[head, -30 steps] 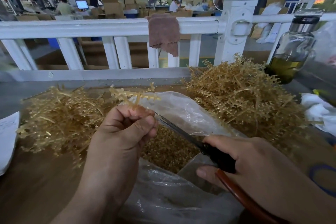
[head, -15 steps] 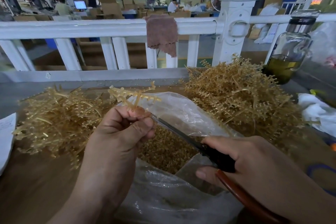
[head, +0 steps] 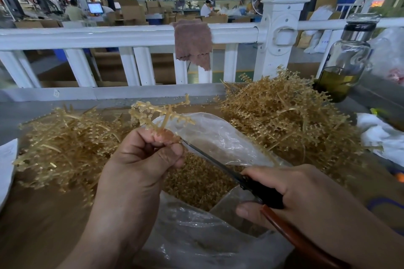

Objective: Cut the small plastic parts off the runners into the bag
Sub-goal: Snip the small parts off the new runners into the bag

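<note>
Head view: brown table (head: 43, 225) before white railing (head: 109, 35), left grip (head: 135, 172) tight on runner (head: 161, 113), right grip (head: 306, 190) around scissors (head: 262, 192).

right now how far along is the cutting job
Partly done: loose cut parts lie in the bag, and the left pile looks like stripped runners. In hand: the left hand holds a runner over the bag while the right hand holds scissors to its lower end. Left: the big right pile still carries parts.
</note>
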